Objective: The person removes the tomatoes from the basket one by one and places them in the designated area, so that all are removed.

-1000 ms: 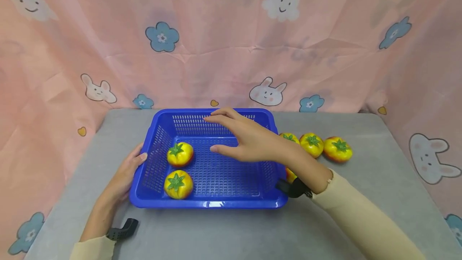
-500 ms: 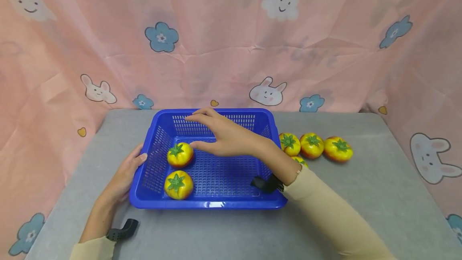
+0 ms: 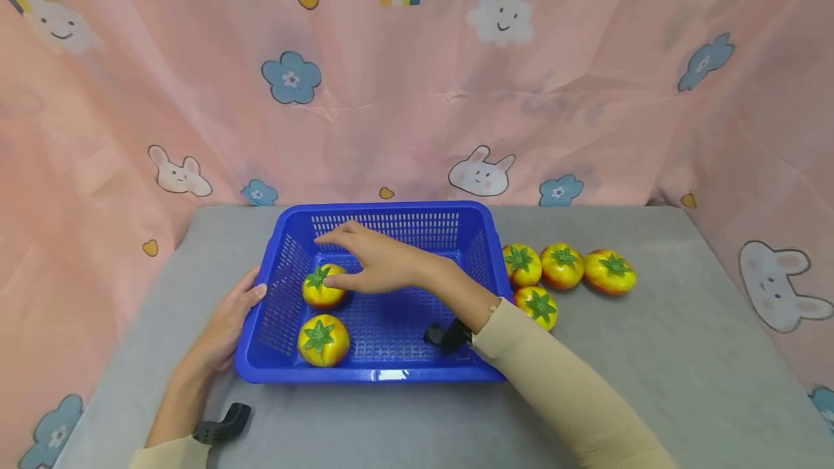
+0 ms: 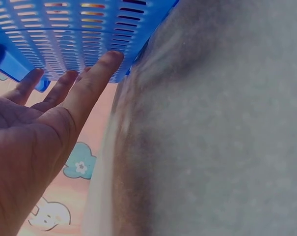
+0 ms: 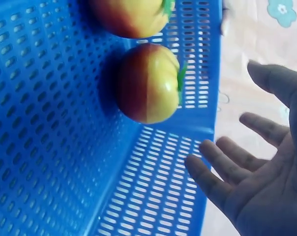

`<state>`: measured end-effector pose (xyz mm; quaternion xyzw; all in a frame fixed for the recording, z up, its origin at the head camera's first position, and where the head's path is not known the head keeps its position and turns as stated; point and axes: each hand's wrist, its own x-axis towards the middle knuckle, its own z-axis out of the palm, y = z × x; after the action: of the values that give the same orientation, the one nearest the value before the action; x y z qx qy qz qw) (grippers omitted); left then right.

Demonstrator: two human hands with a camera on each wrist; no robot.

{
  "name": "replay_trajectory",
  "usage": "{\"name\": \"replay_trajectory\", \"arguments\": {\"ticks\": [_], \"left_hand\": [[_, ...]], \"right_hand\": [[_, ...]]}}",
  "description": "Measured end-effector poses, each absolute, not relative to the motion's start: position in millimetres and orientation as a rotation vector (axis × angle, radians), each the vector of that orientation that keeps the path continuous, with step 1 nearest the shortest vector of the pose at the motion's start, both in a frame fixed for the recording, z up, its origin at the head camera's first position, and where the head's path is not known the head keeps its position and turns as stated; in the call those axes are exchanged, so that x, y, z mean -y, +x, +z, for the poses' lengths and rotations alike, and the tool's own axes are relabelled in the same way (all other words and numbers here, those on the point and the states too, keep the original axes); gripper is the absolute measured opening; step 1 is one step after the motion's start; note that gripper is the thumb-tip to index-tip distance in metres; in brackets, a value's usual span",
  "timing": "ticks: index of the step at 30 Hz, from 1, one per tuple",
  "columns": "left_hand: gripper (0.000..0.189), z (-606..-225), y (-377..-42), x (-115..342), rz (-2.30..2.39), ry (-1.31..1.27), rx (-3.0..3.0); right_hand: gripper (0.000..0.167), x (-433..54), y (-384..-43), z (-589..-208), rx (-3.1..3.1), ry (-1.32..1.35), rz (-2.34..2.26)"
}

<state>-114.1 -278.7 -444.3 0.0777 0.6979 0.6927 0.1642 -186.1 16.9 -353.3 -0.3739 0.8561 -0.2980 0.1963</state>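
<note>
A blue plastic basket [image 3: 306,375] with slotted walls stands on the grey table. Inside it, along the left wall, lie two yellow-and-red tomatoes with green star-shaped tops: a front tomato [image 3: 328,353] and a back tomato [image 3: 321,298]. My left hand [image 3: 229,317] rests against the basket's left side, thumb at the rim; in the left wrist view its extended fingers [image 4: 87,91] lie along the outer wall. Above the back tomato hovers my right hand [image 3: 378,260], thumb and fingers spread apart, holding nothing. The right wrist view shows a gap between that hand and the tomato [image 5: 150,83].
Right of the basket is a group of similar tomatoes: one close to its wall [image 3: 537,307], others behind, the farthest tomato [image 3: 609,272] at the right. A pink patterned curtain [image 3: 391,129] hangs behind the table.
My right hand has moved left across the basket, to over the back tomato, its fingers spread throughout. The left hand stays at the basket's side. The head view has tilted slightly up.
</note>
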Motion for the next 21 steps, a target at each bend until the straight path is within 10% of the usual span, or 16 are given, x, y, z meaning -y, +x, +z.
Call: {"name": "replay_trajectory", "arguments": {"ticks": [21], "left_hand": [[0.061, -444.6, -111.7, 275.2, 1.962, 0.192, -2.010]], "right_hand": [[0.066, 0.7, -194.1, -383.8, -2.349, -1.010, -0.807]]}}
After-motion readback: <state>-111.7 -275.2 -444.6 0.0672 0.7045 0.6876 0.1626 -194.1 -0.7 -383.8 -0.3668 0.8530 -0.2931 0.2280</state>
